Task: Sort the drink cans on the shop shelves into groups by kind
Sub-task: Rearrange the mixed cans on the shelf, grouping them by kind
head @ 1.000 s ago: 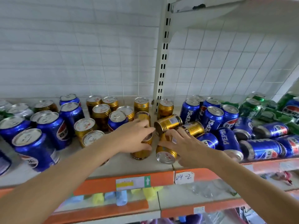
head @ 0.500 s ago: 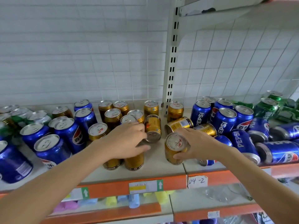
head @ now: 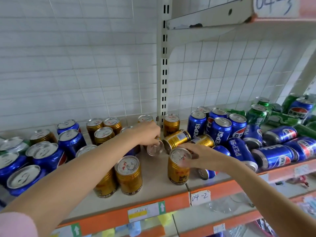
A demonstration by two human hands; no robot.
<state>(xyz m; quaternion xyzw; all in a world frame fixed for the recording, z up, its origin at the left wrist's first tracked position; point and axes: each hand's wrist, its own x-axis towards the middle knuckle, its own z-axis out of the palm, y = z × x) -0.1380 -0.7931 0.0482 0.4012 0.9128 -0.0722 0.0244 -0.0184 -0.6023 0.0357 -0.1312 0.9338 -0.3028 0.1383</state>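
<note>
A white tiled wall (head: 68,57) stands behind the shelf (head: 153,171), and a slotted metal post (head: 163,74) runs up it.

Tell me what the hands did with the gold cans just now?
The right hand stood a fallen gold can upright near the shelf's front and holds its top. The left hand let go of its upright cans and took hold of a tipped can behind. The blue cans stayed put.

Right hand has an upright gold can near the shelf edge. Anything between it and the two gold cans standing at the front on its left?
Nothing visible. The right hand grips the held gold can by its top; bare shelf lies between it and the front gold pair. The left hand, holding another can, is farther back.
</note>
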